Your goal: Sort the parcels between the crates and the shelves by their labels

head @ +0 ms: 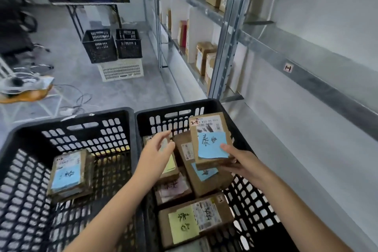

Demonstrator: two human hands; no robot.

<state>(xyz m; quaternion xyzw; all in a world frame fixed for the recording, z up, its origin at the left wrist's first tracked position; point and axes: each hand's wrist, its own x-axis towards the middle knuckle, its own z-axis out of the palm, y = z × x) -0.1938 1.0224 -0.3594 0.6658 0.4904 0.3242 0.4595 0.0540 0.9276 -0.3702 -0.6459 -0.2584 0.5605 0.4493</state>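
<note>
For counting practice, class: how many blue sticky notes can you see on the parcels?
3. One on the held parcel in the right hand; one on the brown parcel beneath it in the right crate; one on the flat parcel in the left crate. More may be hidden.

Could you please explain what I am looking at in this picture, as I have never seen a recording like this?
There is no machine here. A person wears one wide-angle camera on the head, and it looks down at their own bare hands. Two black crates stand in front of them. The left crate holds a brown parcel with a blue note. The right crate holds several parcels with blue, yellow and pink notes. The right hand grips the raised parcel above the right crate, with the thumb on its blue note. The left hand is open and hovers over that crate's parcels; I cannot tell whether it touches one. The metal shelves on the right hold more boxes.
</note>
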